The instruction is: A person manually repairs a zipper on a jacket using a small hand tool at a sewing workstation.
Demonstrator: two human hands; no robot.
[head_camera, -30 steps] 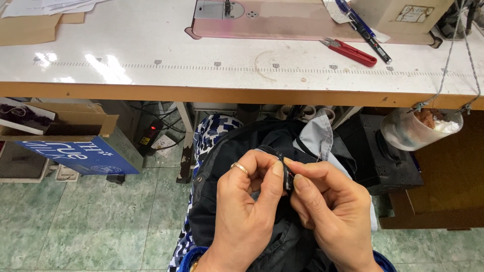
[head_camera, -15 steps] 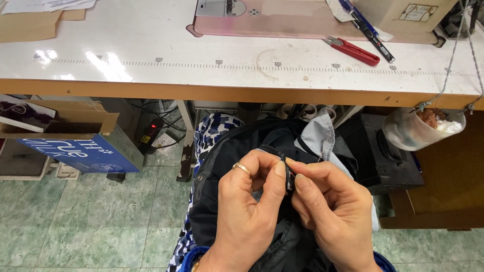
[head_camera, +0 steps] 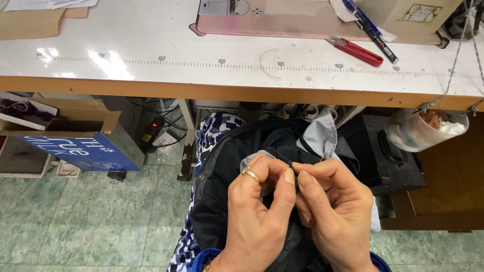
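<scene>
on lap: two hands (head_camera: pixel 297 211), one garment (head_camera: pixel 242 151)

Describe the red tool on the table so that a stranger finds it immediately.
Look at the white sewing table, toward its far right side. The red thread snips lie flat beside a dark blue pen; they alone are bright red, with short metal blades.

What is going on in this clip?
A person sits at a sewing table with a dark garment in their lap. The left hand and right hand meet over it, fingertips pinching a small dark part at its edge; what exactly it is cannot be told. Red thread snips and a pen lie untouched on the tabletop.
</scene>
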